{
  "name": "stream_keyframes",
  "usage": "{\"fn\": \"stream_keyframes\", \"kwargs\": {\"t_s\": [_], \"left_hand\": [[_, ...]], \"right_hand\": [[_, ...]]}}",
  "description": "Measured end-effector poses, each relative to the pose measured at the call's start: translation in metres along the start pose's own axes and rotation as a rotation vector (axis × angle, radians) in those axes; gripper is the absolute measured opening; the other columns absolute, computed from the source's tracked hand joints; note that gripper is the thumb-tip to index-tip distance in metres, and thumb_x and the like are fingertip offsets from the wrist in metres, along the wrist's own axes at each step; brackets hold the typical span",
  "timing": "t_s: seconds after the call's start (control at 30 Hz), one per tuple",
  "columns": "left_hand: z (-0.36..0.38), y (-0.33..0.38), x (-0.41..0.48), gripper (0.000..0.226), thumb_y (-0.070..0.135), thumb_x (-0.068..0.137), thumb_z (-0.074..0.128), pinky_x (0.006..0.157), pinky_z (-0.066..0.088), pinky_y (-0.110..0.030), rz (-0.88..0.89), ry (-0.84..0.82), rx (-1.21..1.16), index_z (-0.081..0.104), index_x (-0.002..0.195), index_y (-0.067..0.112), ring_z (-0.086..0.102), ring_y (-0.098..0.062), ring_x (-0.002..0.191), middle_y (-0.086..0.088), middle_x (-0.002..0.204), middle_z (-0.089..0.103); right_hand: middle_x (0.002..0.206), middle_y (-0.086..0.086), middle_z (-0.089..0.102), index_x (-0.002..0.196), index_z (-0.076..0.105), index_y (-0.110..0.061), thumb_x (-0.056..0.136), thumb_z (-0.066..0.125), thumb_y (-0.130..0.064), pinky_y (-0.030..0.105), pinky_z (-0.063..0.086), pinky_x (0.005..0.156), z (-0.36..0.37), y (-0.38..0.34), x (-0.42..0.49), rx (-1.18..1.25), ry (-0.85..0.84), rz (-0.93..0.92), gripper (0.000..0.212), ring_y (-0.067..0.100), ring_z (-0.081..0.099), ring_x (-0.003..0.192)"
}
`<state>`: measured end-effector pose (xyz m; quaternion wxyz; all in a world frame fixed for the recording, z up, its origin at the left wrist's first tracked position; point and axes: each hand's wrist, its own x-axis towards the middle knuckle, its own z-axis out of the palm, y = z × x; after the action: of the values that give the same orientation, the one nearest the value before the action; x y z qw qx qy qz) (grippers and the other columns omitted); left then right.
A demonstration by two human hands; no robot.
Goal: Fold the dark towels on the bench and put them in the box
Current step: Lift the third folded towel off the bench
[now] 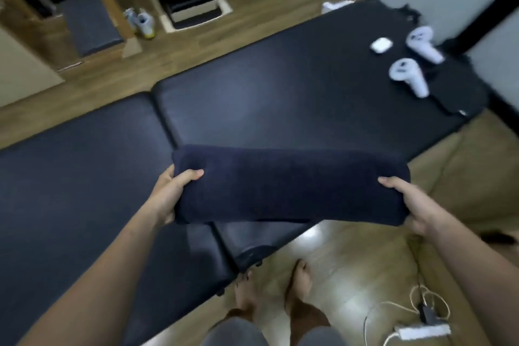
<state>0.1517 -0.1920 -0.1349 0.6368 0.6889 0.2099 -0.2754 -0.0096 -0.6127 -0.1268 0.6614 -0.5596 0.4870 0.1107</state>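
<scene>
Both hands grasp one thing: the left hand (168,196) clasps the left end and the right hand (415,205) the right end of a folded dark navy terry towel (289,185), thumbs on top and the other fingers tucked out of sight beneath. Holding it at both ends, level and stretched between them, looks meant to keep the folded layers from sliding open while it is carried. The towel hangs in the air between the hands, above the near edge of the black padded tabletop (280,87) and partly over the wooden floor (337,255). At the far right end of the tabletop lies a rumpled dark cloth (455,90), possibly another towel to fold. A tan, cardboard-coloured surface (477,165) low on the right may be the box, though the blur leaves that unsure.
</scene>
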Motion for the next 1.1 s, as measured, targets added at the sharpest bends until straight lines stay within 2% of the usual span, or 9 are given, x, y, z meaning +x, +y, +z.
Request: {"fn": "stream_keyframes", "kwargs": {"t_s": [0.2, 0.3, 0.37, 0.47, 0.63, 0.77, 0.9, 0.97, 1.1], "left_hand": [[0.175, 0.057, -0.003, 0.028, 0.014, 0.085, 0.07, 0.078, 0.056, -0.038, 0.114, -0.359, 0.272, 0.065, 0.112, 0.021, 0.072, -0.023, 0.098, -0.004, 0.102, 0.077], [0.282, 0.065, -0.026, 0.029, 0.018, 0.083, 0.073, 0.088, 0.056, -0.044, 0.162, -0.508, 0.405, 0.065, 0.111, 0.025, 0.07, -0.024, 0.099, -0.003, 0.106, 0.075], [0.352, 0.061, -0.047, 0.03, 0.019, 0.083, 0.075, 0.089, 0.056, -0.045, 0.197, -0.597, 0.477, 0.065, 0.11, 0.025, 0.07, -0.025, 0.1, -0.003, 0.107, 0.074], [0.452, 0.043, -0.083, 0.029, 0.022, 0.083, 0.076, 0.087, 0.057, -0.045, 0.228, -0.692, 0.567, 0.065, 0.11, 0.026, 0.069, -0.024, 0.099, -0.002, 0.106, 0.074], [0.594, -0.002, -0.136, 0.037, 0.023, 0.087, 0.074, 0.079, 0.054, -0.04, 0.226, -0.839, 0.654, 0.057, 0.119, 0.028, 0.066, -0.024, 0.101, 0.002, 0.11, 0.068], [0.683, -0.043, -0.167, 0.044, 0.023, 0.085, 0.076, 0.073, 0.054, -0.037, 0.184, -0.904, 0.725, 0.054, 0.122, 0.031, 0.066, -0.023, 0.098, 0.003, 0.108, 0.067], [0.76, -0.086, -0.186, 0.033, 0.023, 0.083, 0.078, 0.074, 0.056, -0.039, 0.149, -0.945, 0.847, 0.061, 0.11, 0.032, 0.069, -0.025, 0.096, -0.001, 0.106, 0.072], [0.8, -0.107, -0.192, 0.029, 0.022, 0.084, 0.077, 0.073, 0.056, -0.038, 0.139, -0.958, 0.895, 0.061, 0.104, 0.033, 0.069, -0.024, 0.094, 0.0, 0.103, 0.072], [0.89, -0.15, -0.193, 0.03, 0.02, 0.085, 0.076, 0.07, 0.054, -0.035, 0.12, -0.983, 0.976, 0.059, 0.109, 0.028, 0.068, -0.022, 0.094, 0.0, 0.103, 0.071]], "right_hand": [[0.094, 0.011, 0.074, 0.115, 0.064, -0.014, 0.085, 0.065, -0.023, 0.035, 0.051, 0.073, -0.145, 0.05, -0.073, 0.301, 0.301, -0.06, 0.031, 0.028, 0.068, 0.086], [0.088, 0.008, 0.076, 0.111, 0.064, -0.017, 0.086, 0.065, -0.022, 0.037, 0.052, 0.076, -0.218, 0.088, -0.104, 0.46, 0.458, -0.071, 0.026, 0.028, 0.066, 0.091], [0.102, 0.009, 0.072, 0.122, 0.06, -0.015, 0.089, 0.064, -0.021, 0.038, 0.052, 0.077, -0.266, 0.116, -0.119, 0.555, 0.557, -0.073, 0.033, 0.03, 0.065, 0.096], [0.117, 0.01, 0.069, 0.131, 0.058, -0.016, 0.085, 0.07, -0.027, 0.043, 0.054, 0.084, -0.336, 0.153, -0.134, 0.7, 0.678, -0.065, 0.049, 0.034, 0.065, 0.106], [0.119, 0.011, 0.071, 0.132, 0.059, -0.019, 0.069, 0.079, -0.041, 0.049, 0.056, 0.089, -0.434, 0.207, -0.15, 0.833, 0.787, -0.047, 0.07, 0.036, 0.068, 0.104], [0.118, 0.008, 0.067, 0.137, 0.053, -0.019, 0.088, 0.068, -0.035, 0.045, 0.054, 0.084, -0.491, 0.245, -0.156, 0.898, 0.859, -0.015, 0.054, 0.032, 0.066, 0.103], [0.116, 0.007, 0.069, 0.134, 0.055, -0.016, 0.083, 0.074, -0.038, 0.044, 0.055, 0.082, -0.531, 0.284, -0.155, 0.946, 0.958, 0.071, 0.059, 0.032, 0.067, 0.103], [0.112, 0.008, 0.069, 0.131, 0.056, -0.012, 0.088, 0.071, -0.032, 0.04, 0.055, 0.075, -0.551, 0.294, -0.149, 0.986, 1.0, 0.12, 0.05, 0.032, 0.067, 0.1], [0.098, 0.008, 0.068, 0.126, 0.058, -0.008, 0.09, 0.07, -0.024, 0.038, 0.053, 0.07, -0.598, 0.306, -0.127, 0.996, 1.099, 0.199, 0.041, 0.033, 0.067, 0.092]]}}
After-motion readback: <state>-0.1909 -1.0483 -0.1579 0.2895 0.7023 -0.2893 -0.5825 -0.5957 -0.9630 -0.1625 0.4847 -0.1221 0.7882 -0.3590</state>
